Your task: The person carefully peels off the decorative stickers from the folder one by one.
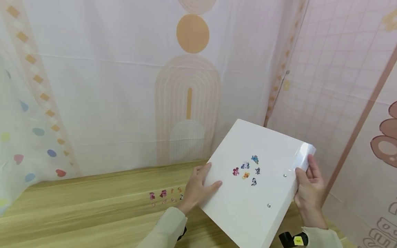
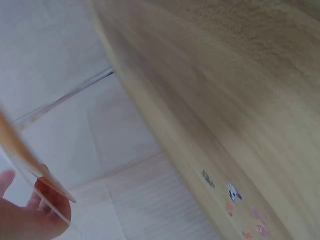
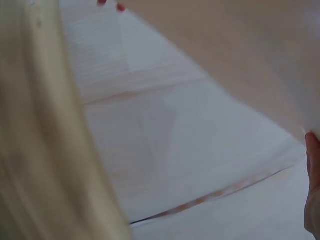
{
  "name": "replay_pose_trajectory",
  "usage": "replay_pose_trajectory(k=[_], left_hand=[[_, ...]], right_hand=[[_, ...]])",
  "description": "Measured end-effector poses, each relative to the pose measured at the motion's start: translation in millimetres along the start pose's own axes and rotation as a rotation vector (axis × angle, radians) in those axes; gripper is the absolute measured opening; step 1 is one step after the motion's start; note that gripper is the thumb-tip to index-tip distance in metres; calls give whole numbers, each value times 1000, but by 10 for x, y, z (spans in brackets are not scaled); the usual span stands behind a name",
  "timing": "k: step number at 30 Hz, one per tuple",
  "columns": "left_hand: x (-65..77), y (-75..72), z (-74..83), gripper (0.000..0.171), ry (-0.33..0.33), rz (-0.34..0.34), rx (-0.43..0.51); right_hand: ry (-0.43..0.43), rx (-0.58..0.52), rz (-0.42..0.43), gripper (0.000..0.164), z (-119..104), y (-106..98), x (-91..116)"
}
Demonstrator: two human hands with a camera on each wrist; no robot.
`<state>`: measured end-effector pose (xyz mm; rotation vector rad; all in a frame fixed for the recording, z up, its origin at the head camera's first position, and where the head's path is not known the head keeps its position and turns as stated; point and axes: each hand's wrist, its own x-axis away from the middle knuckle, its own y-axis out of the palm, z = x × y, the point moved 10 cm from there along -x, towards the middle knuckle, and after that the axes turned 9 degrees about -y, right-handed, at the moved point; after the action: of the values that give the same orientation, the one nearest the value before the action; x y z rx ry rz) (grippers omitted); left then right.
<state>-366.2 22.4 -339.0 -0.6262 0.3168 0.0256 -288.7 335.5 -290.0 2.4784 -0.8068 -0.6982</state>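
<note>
Left hand [image 1: 198,187] gripped the left edge of a white rectangular binder with metal rivets [image 1: 229,206], thumb on its cover; right hand [image 1: 311,193] held the spine side, thumb by the glossy clear strip [image 1: 300,156]. Binder sat tilted above the wood-grain table [image 1: 93,210], six small multicoloured character stickers [image 1: 246,175] mid-cover. More small coloured stickers [image 1: 163,193] lay on the table, just beside the left hand.

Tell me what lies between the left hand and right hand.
In the head view, the white binder, bearing small stickers, spans between the left hand and right hand.
</note>
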Motion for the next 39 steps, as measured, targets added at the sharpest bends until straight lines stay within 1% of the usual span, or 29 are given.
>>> replay_pose_trajectory(k=[2, 3, 5, 6, 10, 13, 17, 19, 22, 23, 25, 27, 30, 31, 32, 34, 35, 37, 39], left_hand=[[29, -54, -40, 67, -18, -12, 30], [49, -79, -58, 66, -23, -23, 34], [102, -124, -87, 64, -25, -63, 32], [136, -139, -96, 64, -19, -88, 17], [343, -158, -139, 69, -12, -236, -32], [550, -163, -151, 74, 17, -346, -99], [799, -157, -177, 78, 48, -460, -151], [893, -134, -216, 78, 39, -511, -137], [1012, -86, -275, 78, 18, -578, -90], [1052, -68, -287, 78, 12, -598, -66], [1140, -23, -316, 76, -20, -648, -6], [1234, 33, -343, 76, -76, -711, 88], [1363, 124, -390, 74, -191, -807, 235], [1394, 147, -394, 73, -216, -832, 274], [1413, 158, -393, 72, -225, -847, 285], [1432, 164, -386, 68, -201, -872, 258], [1428, 155, -372, 66, -159, -870, 207], [1399, 154, -347, 58, -44, -863, 50], [1352, 162, -332, 50, 48, -841, -136]], right_hand=[[63, 5, -22, 54, 128, -12, -5], [89, 27, -45, 54, 198, -17, -10], [115, 117, -78, 55, 331, -38, -22], [122, 166, -101, 55, 397, -46, -28], [106, 428, -201, 57, 642, -85, -53], [126, 591, -320, 59, 825, -75, -33], [189, 733, -469, 59, 1037, -37, 47], [226, 780, -522, 58, 1130, -31, 91], [278, 821, -594, 58, 1262, -38, 153], [294, 824, -611, 59, 1302, -48, 173], [321, 846, -650, 59, 1376, -77, 209], [322, 865, -695, 58, 1438, -96, 233], [314, 898, -757, 58, 1510, -122, 274], [303, 910, -777, 58, 1521, -122, 285], [292, 919, -794, 58, 1528, -121, 295], [287, 922, -818, 60, 1530, -122, 324], [283, 927, -827, 60, 1527, -121, 333], [266, 940, -842, 60, 1502, -106, 350], [260, 958, -849, 59, 1494, -97, 367]])
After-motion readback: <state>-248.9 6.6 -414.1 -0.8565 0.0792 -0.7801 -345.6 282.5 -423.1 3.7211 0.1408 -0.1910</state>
